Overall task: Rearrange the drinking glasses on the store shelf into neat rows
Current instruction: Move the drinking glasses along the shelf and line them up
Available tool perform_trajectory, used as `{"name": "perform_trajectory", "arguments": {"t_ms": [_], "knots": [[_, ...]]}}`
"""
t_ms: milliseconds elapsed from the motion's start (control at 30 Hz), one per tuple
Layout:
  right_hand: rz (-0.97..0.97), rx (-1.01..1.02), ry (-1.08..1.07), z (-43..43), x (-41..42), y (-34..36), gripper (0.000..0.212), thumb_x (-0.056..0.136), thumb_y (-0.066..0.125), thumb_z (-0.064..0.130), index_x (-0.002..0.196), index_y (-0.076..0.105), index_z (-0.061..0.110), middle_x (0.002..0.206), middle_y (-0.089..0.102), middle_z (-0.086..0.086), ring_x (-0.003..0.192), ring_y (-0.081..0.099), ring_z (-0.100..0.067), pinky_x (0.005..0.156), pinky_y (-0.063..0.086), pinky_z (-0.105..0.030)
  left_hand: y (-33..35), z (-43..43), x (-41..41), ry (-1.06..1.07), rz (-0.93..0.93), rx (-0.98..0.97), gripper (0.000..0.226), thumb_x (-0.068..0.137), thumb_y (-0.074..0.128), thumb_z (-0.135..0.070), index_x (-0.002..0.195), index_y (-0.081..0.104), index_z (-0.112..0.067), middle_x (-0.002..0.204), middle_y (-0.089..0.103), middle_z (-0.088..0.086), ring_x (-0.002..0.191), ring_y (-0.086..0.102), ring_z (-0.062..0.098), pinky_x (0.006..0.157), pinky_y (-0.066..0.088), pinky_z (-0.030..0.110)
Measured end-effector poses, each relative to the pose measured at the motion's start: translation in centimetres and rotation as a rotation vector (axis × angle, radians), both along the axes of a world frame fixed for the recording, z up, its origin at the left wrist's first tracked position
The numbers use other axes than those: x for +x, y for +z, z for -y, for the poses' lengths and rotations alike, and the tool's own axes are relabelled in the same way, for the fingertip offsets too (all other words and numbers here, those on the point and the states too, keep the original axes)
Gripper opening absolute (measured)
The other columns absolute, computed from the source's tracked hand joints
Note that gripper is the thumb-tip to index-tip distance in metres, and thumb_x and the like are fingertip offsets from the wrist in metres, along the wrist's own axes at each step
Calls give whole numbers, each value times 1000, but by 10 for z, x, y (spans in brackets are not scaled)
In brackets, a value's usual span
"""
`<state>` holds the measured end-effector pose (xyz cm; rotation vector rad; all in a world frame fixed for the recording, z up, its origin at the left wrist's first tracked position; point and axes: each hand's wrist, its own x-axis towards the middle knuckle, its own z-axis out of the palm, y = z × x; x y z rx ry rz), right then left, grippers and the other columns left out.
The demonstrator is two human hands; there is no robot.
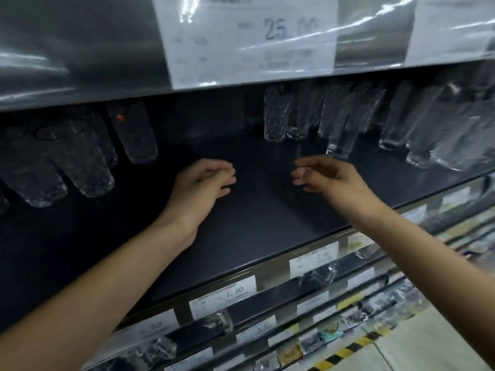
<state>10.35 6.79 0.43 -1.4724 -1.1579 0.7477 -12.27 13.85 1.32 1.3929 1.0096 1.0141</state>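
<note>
Clear drinking glasses stand on a dark shelf (241,231). A textured group (80,162) sits at the left, with one glass (135,135) bearing a red sticker behind it. Several tall glasses (300,113) line the back right, one glass (341,135) stands a little forward of them, and more glasses (439,135) fill the far right. My left hand (206,180) hovers over the bare middle, fingers relaxed, holding nothing. My right hand (324,175) reaches in beside it, fingers loosely bent and empty, just in front of the forward glass.
The shelf above carries a large price label (249,38) reading 25.00 behind a plastic strip. Price tags (222,295) run along the shelf's front edge. Lower shelves (334,317) hold more goods, and a yellow-black floor stripe (348,349) shows at the bottom right.
</note>
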Motion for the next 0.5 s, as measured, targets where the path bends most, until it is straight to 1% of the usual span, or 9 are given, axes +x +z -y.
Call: {"name": "perform_trajectory", "arguments": {"t_ms": [67, 100, 167, 233, 300, 367, 433, 467, 500], "knots": [[-10, 18, -67, 12, 25, 2, 13, 93, 66, 9, 98, 68, 21, 98, 74, -11, 89, 69, -18, 83, 53, -30, 3, 6, 24, -28, -11, 29, 12, 93, 61, -11, 103, 69, -13, 106, 72, 5, 99, 70, 11, 90, 56, 29], [-16, 20, -101, 17, 38, 2, 12, 93, 65, 9, 97, 68, 20, 96, 73, -11, 88, 68, -18, 85, 52, -32, 5, 7, 36, -35, -13, 40, 12, 93, 61, -10, 103, 68, -12, 106, 71, 5, 100, 70, 12, 90, 56, 29], [-23, 19, -150, 24, 64, 3, 9, 92, 67, 11, 96, 69, 19, 94, 72, -13, 89, 67, -19, 93, 52, -40, 8, 6, 62, -35, -11, 46, 13, 93, 61, -7, 104, 68, -10, 105, 71, 6, 103, 69, 14, 93, 55, 31], [-7, 19, -176, 26, 90, 3, 7, 90, 71, 17, 96, 70, 20, 94, 74, -12, 90, 68, -19, 99, 50, -46, 8, -2, 86, -21, -15, 46, 15, 92, 64, -11, 107, 67, -11, 106, 70, 5, 105, 67, 16, 96, 54, 34], [42, 10, -224, 21, 113, 1, 18, 85, 76, 28, 101, 69, 21, 98, 75, -4, 97, 68, -16, 100, 51, -44, 3, -15, 110, 1, -44, 60, 19, 90, 69, -21, 108, 65, -17, 110, 68, 3, 104, 66, 15, 98, 53, 36], [124, -24, -296, 13, 132, 1, 37, 83, 77, 37, 114, 62, 24, 109, 71, 3, 105, 65, -14, 100, 50, -37, -3, -30, 133, 26, -88, 85, 23, 87, 72, -31, 107, 62, -23, 112, 66, -1, 103, 64, 11, 96, 52, 31], [151, -48, -308, 0, 149, -1, 54, 80, 78, 43, 125, 54, 24, 119, 67, 5, 111, 63, -15, 101, 49, -38, -7, -44, 158, 59, -135, 110, 24, 87, 72, -32, 105, 57, -24, 109, 63, -5, 97, 60, 5, 82, 48, 16], [153, -64, -294, -8, 156, -2, 60, 79, 78, 44, 129, 51, 23, 122, 65, 5, 113, 62, -17, 101, 49, -39, -9, -53, 171, 79, -151, 116, 20, 88, 72, -30, 99, 55, -27, 102, 61, -8, 92, 57, 3, 75, 44, 11], [155, -78, -279, -16, 162, -3, 65, 79, 78, 43, 133, 48, 22, 124, 64, 5, 114, 61, -18, 101, 48, -40, -11, -61, 184, 107, -151, 119, 20, 88, 72, -28, 92, 53, -29, 95, 58, -12, 89, 56, 3, 72, 42, 11]]}}
